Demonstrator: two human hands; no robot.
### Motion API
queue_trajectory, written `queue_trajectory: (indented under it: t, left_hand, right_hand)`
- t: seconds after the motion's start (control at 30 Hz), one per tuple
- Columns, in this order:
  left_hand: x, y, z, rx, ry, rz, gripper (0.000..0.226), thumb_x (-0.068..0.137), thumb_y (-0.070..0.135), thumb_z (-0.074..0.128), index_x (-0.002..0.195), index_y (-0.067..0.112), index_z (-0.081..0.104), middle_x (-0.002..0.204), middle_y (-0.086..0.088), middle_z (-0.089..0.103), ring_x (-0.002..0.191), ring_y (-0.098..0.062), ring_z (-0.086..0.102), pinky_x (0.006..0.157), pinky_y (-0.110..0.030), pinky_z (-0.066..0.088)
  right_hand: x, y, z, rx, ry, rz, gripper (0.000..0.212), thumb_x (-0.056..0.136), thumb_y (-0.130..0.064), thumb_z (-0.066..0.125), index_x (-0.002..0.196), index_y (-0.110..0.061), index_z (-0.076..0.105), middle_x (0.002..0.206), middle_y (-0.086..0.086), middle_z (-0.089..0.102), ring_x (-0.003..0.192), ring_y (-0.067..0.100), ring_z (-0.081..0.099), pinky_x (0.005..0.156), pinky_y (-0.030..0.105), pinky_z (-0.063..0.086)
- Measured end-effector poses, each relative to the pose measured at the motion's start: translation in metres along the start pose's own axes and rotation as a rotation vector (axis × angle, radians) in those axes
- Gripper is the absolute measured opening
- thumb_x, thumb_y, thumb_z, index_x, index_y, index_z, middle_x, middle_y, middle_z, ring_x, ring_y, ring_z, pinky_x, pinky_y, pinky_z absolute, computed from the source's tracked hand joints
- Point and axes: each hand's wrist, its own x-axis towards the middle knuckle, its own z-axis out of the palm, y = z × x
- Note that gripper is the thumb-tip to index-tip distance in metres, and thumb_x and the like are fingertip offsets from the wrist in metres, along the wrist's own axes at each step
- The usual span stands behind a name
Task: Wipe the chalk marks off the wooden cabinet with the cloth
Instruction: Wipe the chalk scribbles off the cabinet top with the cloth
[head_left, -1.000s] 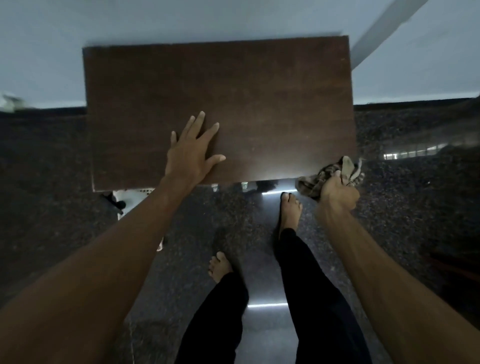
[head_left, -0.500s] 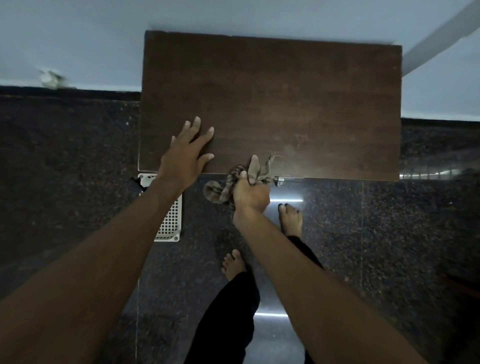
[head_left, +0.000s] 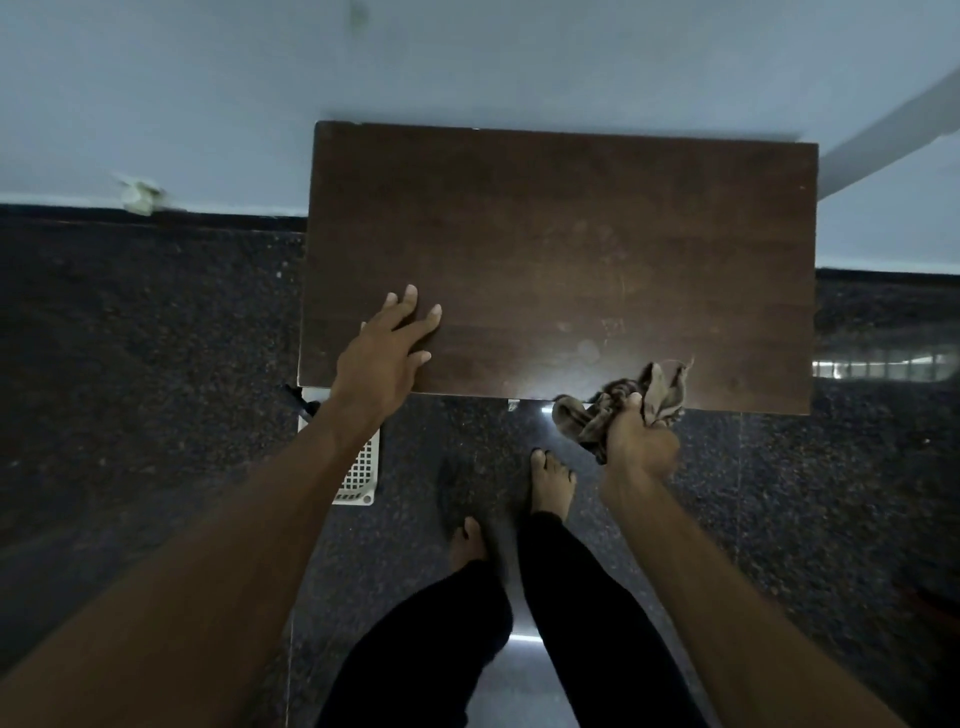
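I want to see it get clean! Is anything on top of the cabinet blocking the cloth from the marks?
Nothing visible. The right hand holds the cloth at the cabinet front edge; only the left hand rests on top, off to the left.

Cabinet (head_left: 561, 249) against the wall (head_left: 467, 62); left hand (head_left: 387, 353) on its front-left top, right hand (head_left: 641, 441) with cloth (head_left: 613, 408) at front edge, basket (head_left: 358, 467) below left.

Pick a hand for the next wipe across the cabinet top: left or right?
Right. The right hand already grips the bunched cloth at the cabinet top's front edge, near faint marks. The left hand lies flat on the wood, without a cloth.
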Motion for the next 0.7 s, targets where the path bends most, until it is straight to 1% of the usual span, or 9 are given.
queue_trajectory:
  t: [0.07,0.1,0.17,0.23,0.3,0.4,0.53,0.63,0.7]
  left_hand:
    - [0.000,-0.005,0.000,-0.008,0.002,0.015,0.057,0.101,0.003,0.058,0.152,0.026,0.048,0.169,-0.006,0.027,0.158,-0.031,0.019,0.121,-0.059,0.033]
    - [0.000,-0.006,-0.002,-0.005,-0.002,0.020,0.060,0.101,-0.002,0.055,0.152,0.027,0.048,0.169,-0.005,0.027,0.158,-0.030,0.019,0.122,-0.059,0.033]
    - [0.002,-0.004,-0.007,0.023,-0.039,0.014,0.071,0.098,-0.009,0.050,0.155,0.031,0.042,0.171,-0.002,0.022,0.159,-0.027,0.016,0.124,-0.054,0.032]
    - [0.007,-0.003,-0.020,0.048,-0.101,0.018,0.076,0.096,-0.010,0.044,0.160,0.031,0.033,0.171,0.001,0.020,0.159,-0.022,0.017,0.124,-0.050,0.031]
    - [0.018,-0.008,-0.034,0.015,-0.153,0.055,0.068,0.103,-0.003,0.039,0.161,0.030,0.028,0.169,0.000,0.029,0.157,-0.020,0.025,0.124,-0.047,0.032]
    - [0.028,-0.034,-0.057,-0.045,-0.171,0.153,0.053,0.109,0.002,0.039,0.157,0.023,0.039,0.160,-0.007,0.044,0.150,-0.022,0.041,0.123,-0.039,0.035]
    - [0.033,-0.076,-0.080,-0.017,-0.196,0.155,0.066,0.098,-0.017,0.041,0.154,0.019,0.047,0.161,-0.005,0.044,0.152,-0.020,0.036,0.127,-0.037,0.028]
    - [0.035,-0.098,-0.099,-0.074,-0.176,0.098,0.069,0.094,-0.025,0.042,0.151,0.013,0.049,0.161,-0.010,0.042,0.153,-0.025,0.033,0.128,-0.040,0.025]
    - [0.035,-0.110,-0.112,-0.064,-0.172,0.101,0.067,0.094,-0.025,0.042,0.151,0.010,0.048,0.162,-0.012,0.040,0.154,-0.027,0.032,0.128,-0.038,0.025]
  right_hand:
    - [-0.014,0.005,0.013,-0.058,-0.024,0.000,0.035,0.102,-0.036,0.056,0.111,-0.003,0.062,0.101,0.013,0.064,0.078,0.026,0.062,0.057,0.029,0.049]
    - [-0.022,0.011,0.022,-0.077,-0.041,-0.010,0.033,0.101,-0.036,0.057,0.107,-0.005,0.064,0.098,0.014,0.065,0.080,0.028,0.064,0.058,0.031,0.051]
    - [-0.041,0.028,0.047,-0.101,-0.085,-0.060,0.034,0.097,-0.038,0.062,0.099,-0.005,0.069,0.099,0.016,0.071,0.093,0.034,0.068,0.074,0.039,0.056]
    - [-0.070,0.042,0.073,-0.161,-0.158,-0.066,0.036,0.095,-0.041,0.062,0.096,-0.005,0.070,0.101,0.017,0.072,0.097,0.036,0.066,0.080,0.038,0.053]
    - [-0.100,0.056,0.106,-0.174,-0.227,-0.071,0.034,0.094,-0.041,0.063,0.091,-0.007,0.070,0.100,0.016,0.072,0.097,0.036,0.066,0.085,0.041,0.054]
    - [-0.142,0.078,0.156,-0.143,-0.329,-0.105,0.035,0.088,-0.040,0.066,0.092,-0.006,0.073,0.094,0.015,0.074,0.092,0.033,0.070,0.087,0.047,0.055]
    - [-0.195,0.086,0.199,-0.287,-0.541,-0.114,0.041,0.094,-0.039,0.065,0.110,-0.002,0.072,0.110,0.016,0.072,0.108,0.031,0.065,0.091,0.032,0.049]
    - [-0.217,0.086,0.213,-0.468,-0.713,-0.249,0.043,0.096,-0.039,0.063,0.113,-0.001,0.070,0.115,0.017,0.070,0.113,0.032,0.061,0.089,0.032,0.045]
    - [-0.225,0.082,0.209,-0.575,-0.796,-0.488,0.037,0.095,-0.036,0.066,0.109,-0.002,0.070,0.106,0.013,0.070,0.106,0.027,0.062,0.079,0.024,0.043]
